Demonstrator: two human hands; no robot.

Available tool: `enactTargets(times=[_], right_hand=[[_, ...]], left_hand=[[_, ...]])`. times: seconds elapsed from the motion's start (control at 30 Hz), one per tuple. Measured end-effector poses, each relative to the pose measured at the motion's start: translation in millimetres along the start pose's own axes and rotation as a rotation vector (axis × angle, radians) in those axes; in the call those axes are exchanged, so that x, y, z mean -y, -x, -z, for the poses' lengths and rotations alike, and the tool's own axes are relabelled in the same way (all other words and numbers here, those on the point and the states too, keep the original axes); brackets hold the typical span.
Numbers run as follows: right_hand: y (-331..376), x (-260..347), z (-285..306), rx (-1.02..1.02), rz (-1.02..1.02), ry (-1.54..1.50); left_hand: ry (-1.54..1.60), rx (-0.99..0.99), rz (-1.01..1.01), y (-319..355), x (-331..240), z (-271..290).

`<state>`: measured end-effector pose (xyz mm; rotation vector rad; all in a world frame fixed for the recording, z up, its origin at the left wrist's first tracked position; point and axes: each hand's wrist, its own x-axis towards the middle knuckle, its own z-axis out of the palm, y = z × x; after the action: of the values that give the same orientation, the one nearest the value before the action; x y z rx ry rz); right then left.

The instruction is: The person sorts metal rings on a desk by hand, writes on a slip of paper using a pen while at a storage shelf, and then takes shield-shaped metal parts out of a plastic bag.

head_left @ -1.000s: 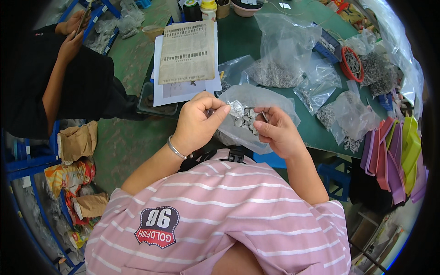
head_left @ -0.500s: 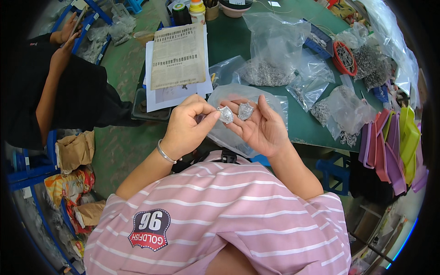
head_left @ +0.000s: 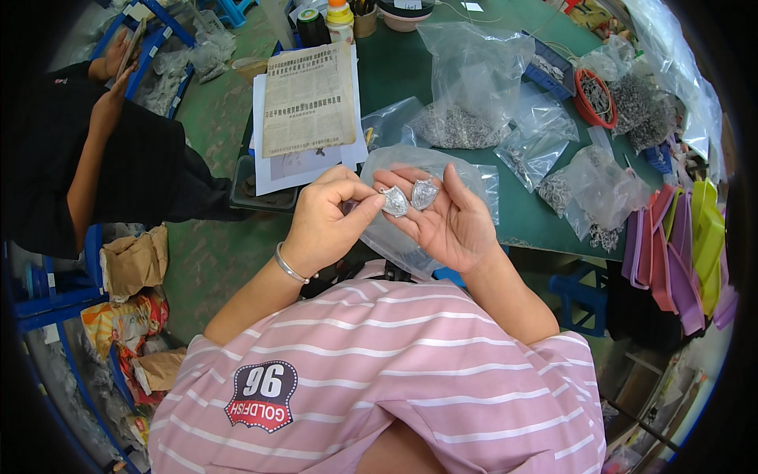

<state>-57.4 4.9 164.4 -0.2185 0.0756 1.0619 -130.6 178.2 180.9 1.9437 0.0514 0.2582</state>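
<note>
Head view showed your left hand [head_left: 325,225] pinching one silver shield-shaped charm [head_left: 394,201] in a closed grip, while your right hand [head_left: 444,217] lay open, palm up, a second charm [head_left: 424,194] resting on its fingers. Half a second earlier the two charms sat slightly apart — they then nearly touched, held above the clear plastic bag [head_left: 474,178] at the green worktop's [head_left: 410,79] near edge.

Two small silver shield-shaped metal pieces lie side by side, faces up: the left piece [head_left: 394,201] pinched at fingertips, the right piece [head_left: 424,194] resting on open fingers.
</note>
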Motion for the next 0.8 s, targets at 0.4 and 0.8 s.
enactTargets(times=[0.4,0.8], right_hand=[[21.5,28.4,36.9,-0.301,0.001,0.447],[-47.8,37.5,170.1,-0.430,0.098,2.680]], left_hand=[[0.101,-0.058,0.076,4.6,12.5,1.0],[0.192,-0.084,0.115,3.4,7.7,-14.1]])
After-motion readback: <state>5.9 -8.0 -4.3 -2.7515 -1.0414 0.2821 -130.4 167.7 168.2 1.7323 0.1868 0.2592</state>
